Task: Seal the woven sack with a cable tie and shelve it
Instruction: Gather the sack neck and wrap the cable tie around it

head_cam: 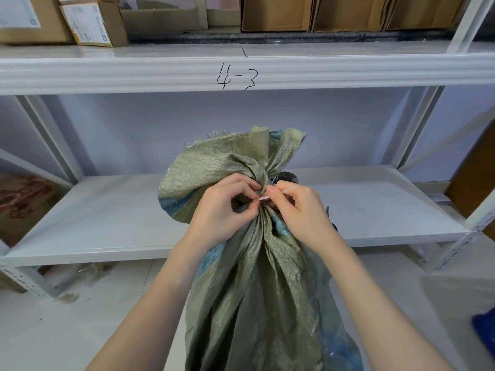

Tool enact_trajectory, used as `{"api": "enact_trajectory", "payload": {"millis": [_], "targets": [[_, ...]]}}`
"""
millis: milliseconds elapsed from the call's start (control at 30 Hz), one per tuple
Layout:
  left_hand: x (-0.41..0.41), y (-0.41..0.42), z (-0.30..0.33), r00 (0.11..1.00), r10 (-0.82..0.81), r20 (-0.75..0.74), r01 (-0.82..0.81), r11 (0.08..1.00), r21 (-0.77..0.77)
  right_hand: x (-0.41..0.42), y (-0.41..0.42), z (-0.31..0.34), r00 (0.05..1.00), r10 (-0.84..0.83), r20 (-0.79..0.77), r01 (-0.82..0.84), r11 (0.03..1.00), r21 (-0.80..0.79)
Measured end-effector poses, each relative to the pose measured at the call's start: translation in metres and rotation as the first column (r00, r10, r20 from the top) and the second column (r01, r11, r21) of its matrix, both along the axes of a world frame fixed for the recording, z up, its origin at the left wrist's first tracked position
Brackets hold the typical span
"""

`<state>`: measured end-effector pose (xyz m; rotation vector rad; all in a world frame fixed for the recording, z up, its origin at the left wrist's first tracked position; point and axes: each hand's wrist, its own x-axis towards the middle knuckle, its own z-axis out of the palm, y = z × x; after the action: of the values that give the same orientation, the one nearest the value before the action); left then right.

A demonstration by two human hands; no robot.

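White rack (241,73) marked 4-3 before you, boxes (281,12) on top, bare shelf (107,218) below, pale floor (67,330), sack (254,290) standing there, your left hand (222,210) and right hand (300,210) pinching tie (263,198) at its gathered neck

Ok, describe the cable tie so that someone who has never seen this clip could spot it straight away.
Start at the white shelf beam with "4-3" handwritten on it and drop straight down to the grey-green woven sack standing in front of the shelving. At its gathered neck, the left hand and right hand meet. The cable tie is the thin, pale strip between their fingertips, smooth against the coarse weave.
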<state>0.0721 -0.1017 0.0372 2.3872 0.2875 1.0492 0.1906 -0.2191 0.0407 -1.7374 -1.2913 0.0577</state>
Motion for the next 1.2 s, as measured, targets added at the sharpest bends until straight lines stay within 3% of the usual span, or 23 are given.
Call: {"api": "enact_trajectory", "payload": {"millis": [433,667,933,1200], "targets": [[-0.003,0.007,-0.003,1.0,0.003,0.02,-0.003,1.0,-0.012,-0.001,0.002,0.004,0.946,0.036,-0.322,-0.019,0.998,0.057],[-0.003,0.011,-0.008,1.0,0.019,0.007,-0.019,1.0,-0.006,0.0,0.003,0.004,0.94,0.03,-0.34,-0.001,0.996,0.086],[-0.007,0.018,-0.008,0.994,0.081,-0.075,-0.079,0.996,0.031,0.003,0.0,-0.001,0.977,-0.057,-0.207,0.064,0.998,0.028],[-0.006,0.021,-0.008,0.966,0.198,-0.168,-0.195,0.98,0.035,0.004,-0.004,-0.002,0.968,-0.117,-0.22,0.106,0.993,-0.059]]}}
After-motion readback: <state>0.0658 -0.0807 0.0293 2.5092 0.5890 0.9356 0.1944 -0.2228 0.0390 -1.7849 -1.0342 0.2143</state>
